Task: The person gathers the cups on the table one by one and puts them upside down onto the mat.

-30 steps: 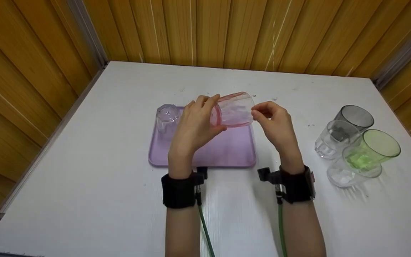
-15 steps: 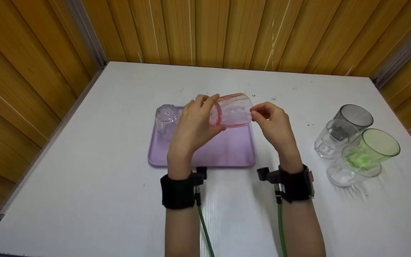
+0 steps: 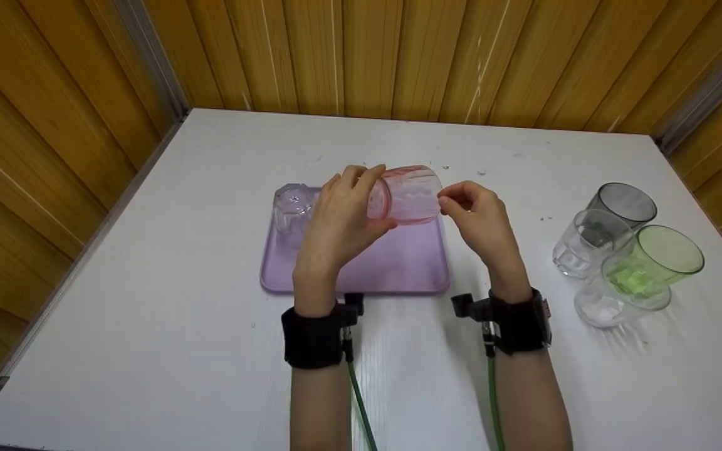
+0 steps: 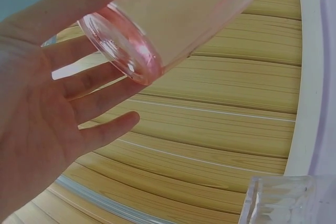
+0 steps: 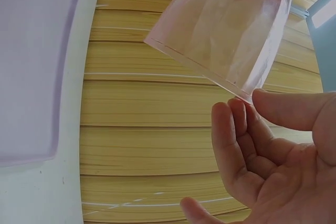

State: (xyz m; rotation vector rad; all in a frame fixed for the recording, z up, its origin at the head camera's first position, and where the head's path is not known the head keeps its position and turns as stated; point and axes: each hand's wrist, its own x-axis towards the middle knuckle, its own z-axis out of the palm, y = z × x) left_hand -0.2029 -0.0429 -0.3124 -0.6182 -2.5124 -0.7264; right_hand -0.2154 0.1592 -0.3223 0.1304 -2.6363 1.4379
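Observation:
A clear pink drinking glass (image 3: pixel 412 194) lies on its side in the air above a purple tray (image 3: pixel 392 263). My left hand (image 3: pixel 339 219) grips it around its thick base, thumb below and fingers above in the head view. At the rim end, my right hand (image 3: pixel 481 216) pinches the edge between thumb and fingertips. The left wrist view shows the pink base (image 4: pixel 123 45) between thumb and fingers, and in the right wrist view the rim (image 5: pixel 199 72) meets the right thumb. On the tray's far left part a clear glass (image 3: pixel 293 203) stands upside down, partly behind the left hand.
To the right stand a grey glass (image 3: pixel 624 203), a green glass (image 3: pixel 671 254) and clear glasses (image 3: pixel 586 244), close together and overlapping in view. Wood-patterned walls (image 3: pixel 398 56) border the white table (image 3: pixel 167 263). Green cables (image 3: pixel 361 394) run from the wrist cameras along both forearms.
The pink glass has turned slightly, its rim end dipping and its opening showing less. The right hand has shifted a little to the left with it; the left hand keeps its hold.

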